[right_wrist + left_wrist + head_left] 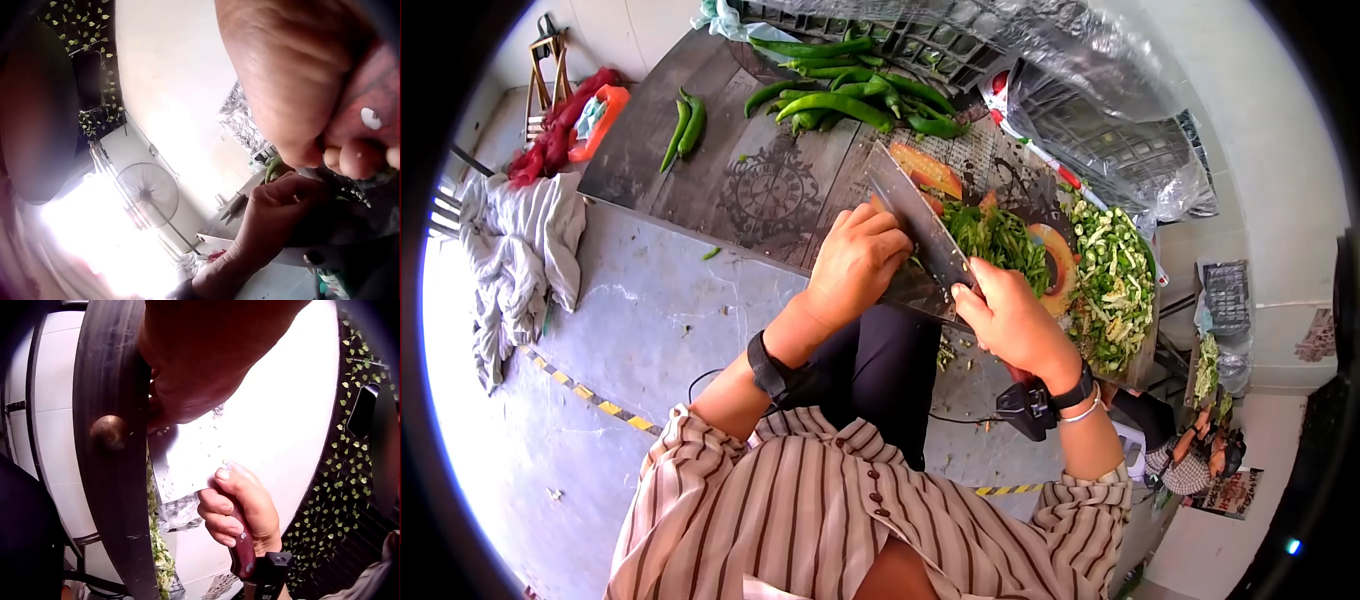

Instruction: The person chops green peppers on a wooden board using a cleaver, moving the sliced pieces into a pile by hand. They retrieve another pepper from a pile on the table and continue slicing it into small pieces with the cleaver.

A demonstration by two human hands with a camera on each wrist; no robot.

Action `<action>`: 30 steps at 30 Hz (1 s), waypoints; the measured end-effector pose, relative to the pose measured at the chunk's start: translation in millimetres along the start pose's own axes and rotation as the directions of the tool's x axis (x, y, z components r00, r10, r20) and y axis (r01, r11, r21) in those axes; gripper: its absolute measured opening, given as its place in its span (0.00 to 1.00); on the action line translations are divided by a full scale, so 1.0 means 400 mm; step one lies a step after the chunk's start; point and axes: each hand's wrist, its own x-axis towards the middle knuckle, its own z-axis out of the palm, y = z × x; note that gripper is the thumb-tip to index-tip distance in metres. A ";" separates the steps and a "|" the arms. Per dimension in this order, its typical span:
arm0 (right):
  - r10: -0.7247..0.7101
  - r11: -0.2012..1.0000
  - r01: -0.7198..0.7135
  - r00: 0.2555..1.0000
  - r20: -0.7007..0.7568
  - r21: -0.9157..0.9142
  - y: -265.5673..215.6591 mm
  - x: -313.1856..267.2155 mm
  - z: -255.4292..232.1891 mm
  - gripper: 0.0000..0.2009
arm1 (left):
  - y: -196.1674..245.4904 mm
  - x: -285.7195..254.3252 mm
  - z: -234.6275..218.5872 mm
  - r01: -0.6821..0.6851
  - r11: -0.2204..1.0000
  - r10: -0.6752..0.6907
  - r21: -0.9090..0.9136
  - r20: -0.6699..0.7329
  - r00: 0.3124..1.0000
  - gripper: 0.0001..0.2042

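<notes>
My right hand point(1020, 318) grips the red-brown riveted handle point(245, 547) of a broad cleaver point(925, 225). The cleaver's blade slants over an orange-brown cutting board point(927, 170), with green bits stuck to its face point(187, 456). Close against the blade's left side, my left hand point(863, 258) has its fingers curled down. A bit of green pepper point(340, 198) shows at those fingertips; most of it is hidden by the hand and blade. Shredded green pepper point(998, 238) lies on the board, right of the blade.
A large heap of chopped peppers point(1112, 285) covers the table's right end. Whole long green peppers point(840, 100) are piled at the back, and two more point(685, 128) lie on the left. Plastic-wrapped black crates point(1090, 125) line the far side. Another person point(1190, 460) sits at the right.
</notes>
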 end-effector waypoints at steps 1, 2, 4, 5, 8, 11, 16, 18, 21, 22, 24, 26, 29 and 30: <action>0.028 1.000 -0.029 0.999 0.023 0.010 -0.002 0.006 -0.001 0.11 | 0.000 0.001 0.000 0.005 1.000 -0.005 -0.009 -0.006 1.000 0.02; 0.056 0.998 -0.057 0.997 0.045 0.019 -0.005 0.012 -0.004 0.12 | -0.001 0.001 0.001 0.009 1.000 -0.009 -0.012 -0.004 1.000 0.02; 0.091 0.995 -0.093 0.995 0.038 0.043 -0.010 0.037 0.012 0.12 | 0.000 0.003 0.003 0.027 0.999 -0.027 -0.018 -0.009 1.000 0.02; 0.023 0.997 -0.023 1.000 -0.009 0.068 0.003 0.053 0.027 0.12 | 0.001 0.003 0.005 0.044 0.998 -0.044 -0.034 -0.017 0.999 0.03; -0.030 0.995 0.040 0.993 -0.110 0.088 0.011 0.072 0.044 0.12 | -0.004 0.001 0.005 0.025 1.000 -0.025 -0.011 -0.025 0.999 0.04; 0.096 0.935 -0.046 0.987 -0.127 0.352 0.037 0.055 0.053 0.12 | 0.009 0.005 0.005 -0.001 1.000 0.001 0.015 -0.028 1.000 0.04; 0.172 0.852 0.048 0.915 -0.365 0.521 0.121 -0.029 0.035 0.09 | 0.014 0.006 0.001 0.014 0.988 -0.019 0.153 0.034 0.999 0.06; 0.226 0.796 0.108 0.860 -0.457 0.596 0.162 -0.086 0.019 0.08 | 0.026 0.011 -0.007 -0.004 0.988 -0.006 0.153 0.066 0.998 0.08; 0.377 0.642 0.184 0.770 -0.515 0.745 0.200 -0.195 0.019 0.06 | 0.026 0.024 0.003 -0.014 0.993 -0.001 0.119 0.124 0.992 0.16; 0.441 0.548 0.211 0.750 -0.493 0.810 0.210 -0.229 0.028 0.06 | 0.026 0.031 0.008 0.000 0.992 -0.019 0.125 0.152 0.988 0.21; 0.516 0.490 0.191 0.723 -0.460 0.850 0.230 -0.286 0.050 0.07 | 0.032 0.043 0.019 0.014 0.992 -0.036 0.127 0.180 0.983 0.27; 0.546 0.458 0.183 0.714 -0.438 0.870 0.268 -0.319 0.082 0.07 | 0.039 0.063 0.027 0.068 0.991 -0.098 0.112 0.287 0.953 0.34; 0.590 0.392 0.156 0.713 -0.378 0.907 0.300 -0.336 0.116 0.07 | 0.042 0.089 0.045 0.061 0.991 -0.100 0.119 0.352 0.931 0.35; 0.589 0.376 0.154 0.721 -0.364 0.914 0.307 -0.335 0.124 0.07 | 0.043 0.095 0.048 0.055 0.990 -0.100 0.127 0.378 0.920 0.36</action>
